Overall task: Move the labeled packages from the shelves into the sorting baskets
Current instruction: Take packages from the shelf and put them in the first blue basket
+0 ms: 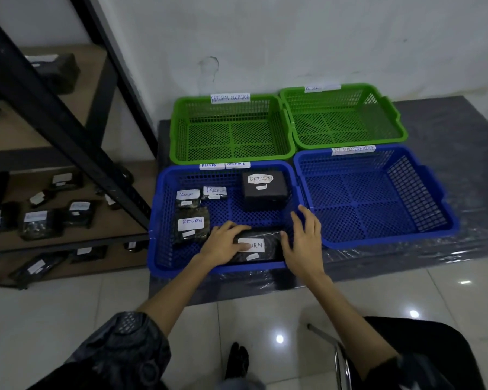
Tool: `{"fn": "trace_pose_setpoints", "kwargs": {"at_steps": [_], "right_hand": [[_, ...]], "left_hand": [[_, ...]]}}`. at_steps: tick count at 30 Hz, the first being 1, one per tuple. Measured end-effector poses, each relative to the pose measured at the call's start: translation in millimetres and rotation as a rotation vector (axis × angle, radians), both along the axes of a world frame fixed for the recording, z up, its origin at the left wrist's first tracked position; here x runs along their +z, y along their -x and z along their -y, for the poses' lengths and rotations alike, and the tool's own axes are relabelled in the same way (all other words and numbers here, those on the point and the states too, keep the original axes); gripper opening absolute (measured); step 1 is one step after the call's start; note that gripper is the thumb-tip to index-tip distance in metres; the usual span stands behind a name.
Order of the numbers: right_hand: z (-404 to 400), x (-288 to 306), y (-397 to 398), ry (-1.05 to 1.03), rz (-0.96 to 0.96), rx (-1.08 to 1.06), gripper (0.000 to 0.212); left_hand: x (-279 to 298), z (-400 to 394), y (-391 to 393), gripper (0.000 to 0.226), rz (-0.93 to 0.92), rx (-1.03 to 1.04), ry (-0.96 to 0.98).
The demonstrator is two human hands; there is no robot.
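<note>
Taking the near-left blue basket [164, 220] as my landmark, I start well to its left, where the dark metal shelving [54, 119] holds several black packages with white labels on its lower boards [40, 220]. Inside the basket I count 5 black packages: 2 small ones [188, 199] [215, 192] side by side at its back left, a wrapped one marked RETURN [192, 225] just in front of them, a boxy one marked RETURN [265, 190] at its back right, and a flat one [258, 247] along its front wall. My left hand [223, 244] rests on that flat package, fingers laid flat over its label. My right hand [303, 244] stands at the package's right end, fingers straight and spread, thumb touching it. Behind the basket sits a green basket [178, 142]; to its right a second blue basket [434, 192], with another green basket [392, 114] behind that.
</note>
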State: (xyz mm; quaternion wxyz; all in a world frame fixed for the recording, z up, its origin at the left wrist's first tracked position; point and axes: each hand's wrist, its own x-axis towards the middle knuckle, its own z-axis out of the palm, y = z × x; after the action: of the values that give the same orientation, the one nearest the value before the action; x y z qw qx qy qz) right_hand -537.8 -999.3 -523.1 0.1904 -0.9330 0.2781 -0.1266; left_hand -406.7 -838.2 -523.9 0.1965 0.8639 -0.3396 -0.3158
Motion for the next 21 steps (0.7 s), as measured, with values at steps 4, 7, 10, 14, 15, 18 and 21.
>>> {"fn": "trace_pose_setpoints", "kwargs": {"at_steps": [4, 7, 10, 14, 15, 18, 21], "right_hand": [[-2, 4, 0, -0.015, -0.038, 0.005, 0.046], [-2, 10, 0, -0.005, -0.079, -0.002, 0.052], [-4, 15, 0, -0.013, -0.109, -0.015, 0.064], [-7, 20, 0, 0.025, -0.156, -0.026, 0.064], [-9, 21, -1, 0.035, -0.183, -0.036, 0.061], [-23, 33, -15, 0.083, -0.249, -0.103, 0.044], [-53, 64, -52, 0.079, -0.232, -0.067, 0.036]], "left_hand": [[4, -11, 8, 0.06, 0.112, -0.057, -0.02], [6, -37, 9, 0.058, 0.221, 0.001, 0.06], [6, -75, 4, 0.046, 0.485, -0.014, 0.158], [8, -121, -15, 0.035, 0.564, 0.03, 0.224], [10, -129, -19, 0.032, 0.509, 0.038, 0.271], [29, -147, -35, 0.029, 0.279, 0.022, 0.388], [68, -164, -65, 0.024, 0.177, 0.026, 0.453]]}}
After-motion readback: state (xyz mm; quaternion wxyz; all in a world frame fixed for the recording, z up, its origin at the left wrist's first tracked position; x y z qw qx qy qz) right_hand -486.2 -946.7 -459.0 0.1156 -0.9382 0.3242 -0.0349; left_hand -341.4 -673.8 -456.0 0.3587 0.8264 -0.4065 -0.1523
